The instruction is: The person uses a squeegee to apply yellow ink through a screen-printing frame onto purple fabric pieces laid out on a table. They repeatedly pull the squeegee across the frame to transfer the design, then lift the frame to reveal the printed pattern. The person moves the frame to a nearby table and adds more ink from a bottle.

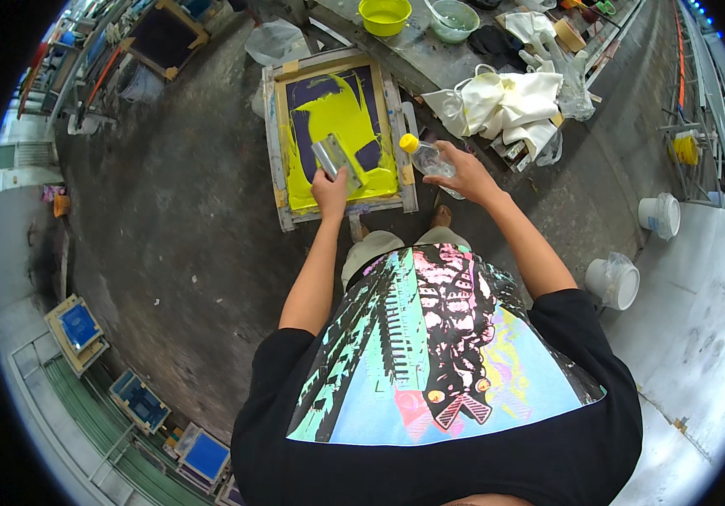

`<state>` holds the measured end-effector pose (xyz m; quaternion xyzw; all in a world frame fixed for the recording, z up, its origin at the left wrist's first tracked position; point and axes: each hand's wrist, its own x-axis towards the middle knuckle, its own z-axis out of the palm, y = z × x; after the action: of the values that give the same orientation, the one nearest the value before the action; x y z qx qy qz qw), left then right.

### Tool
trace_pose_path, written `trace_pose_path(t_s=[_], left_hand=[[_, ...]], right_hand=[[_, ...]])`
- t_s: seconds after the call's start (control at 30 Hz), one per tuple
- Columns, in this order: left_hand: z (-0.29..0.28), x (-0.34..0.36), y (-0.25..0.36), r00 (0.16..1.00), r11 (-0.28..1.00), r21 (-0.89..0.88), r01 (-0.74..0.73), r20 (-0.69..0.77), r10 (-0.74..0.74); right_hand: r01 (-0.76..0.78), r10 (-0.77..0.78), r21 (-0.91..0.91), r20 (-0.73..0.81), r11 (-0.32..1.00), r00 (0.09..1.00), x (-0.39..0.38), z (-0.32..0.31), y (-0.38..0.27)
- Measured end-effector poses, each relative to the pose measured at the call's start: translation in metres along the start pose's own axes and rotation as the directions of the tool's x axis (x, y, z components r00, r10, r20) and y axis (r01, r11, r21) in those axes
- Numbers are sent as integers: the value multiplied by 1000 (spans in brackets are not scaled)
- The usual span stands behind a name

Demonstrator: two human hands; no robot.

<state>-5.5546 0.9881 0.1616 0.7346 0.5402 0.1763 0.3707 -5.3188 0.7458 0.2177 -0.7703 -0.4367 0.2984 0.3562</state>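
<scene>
In front of me stands a wooden-framed printing screen (282, 143), its dark mesh smeared with bright yellow-green ink (335, 116). My left hand (329, 192) is closed around the metal handle of a squeegee (339, 160), held over the lower middle of the screen. Ink coats the blade side of the squeegee. My right hand (462, 171) grips a clear plastic bottle (431, 160) with a yellow cap, just right of the frame. The bottle tilts with its cap toward the screen. Whether the cap is closed, I cannot tell.
A grey worktable (404, 55) at the far right bears a yellow-green bowl (384, 15), a pale green bowl (454, 20) and a white cloth bag (506, 105). White buckets (614, 282) stand on the right. Several blue-meshed screens (206, 455) lean along the left wall.
</scene>
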Motion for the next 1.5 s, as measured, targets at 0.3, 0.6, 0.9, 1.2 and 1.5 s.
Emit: trace_pose_path(t_s=[0.3,0.6,0.9,1.2,1.5], left_hand=[[29,-26,4,985,994,43,-105,144,98],[-88,19,-26,964,914,358,-189,-109,242],[-15,-15,-8,992,980,157,-125,4,126],[-55,13,-10,984,996,-50,-68,-169,59],[-123,-2,-46,981,969,-228,95,-147,-131]], right_hand=[[-25,24,37,25,999,999,-5,13,-9],[179,-144,-178,192,968,971,14,16,6],[259,-20,-506,429,823,903,49,44,-5],[441,-23,-693,524,571,852,97,76,-14],[499,44,-694,605,518,795,83,98,-47]])
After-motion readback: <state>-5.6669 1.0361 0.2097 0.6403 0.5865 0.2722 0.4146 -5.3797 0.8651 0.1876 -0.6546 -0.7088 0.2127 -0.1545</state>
